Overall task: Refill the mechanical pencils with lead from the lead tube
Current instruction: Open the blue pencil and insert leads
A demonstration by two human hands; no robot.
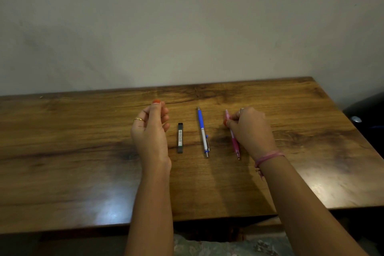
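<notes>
Head view: pink mechanical pencil (232, 134) is pinched by the right hand (250, 131) on the wooden table (83, 141) — a slip is risked. Lead tube (180, 138), blue mechanical pencil (203, 131) lie untouched; left hand (150, 131) loosely curled, empty.

A glossy wooden table (83, 151) stands against a plain wall (187, 16).

Wooden table (83, 141) carries a black lead tube (180, 138), blue pencil (203, 131), and, seemingly resting, pink pencil (234, 141).

Head view, down over table (83, 151)
</notes>
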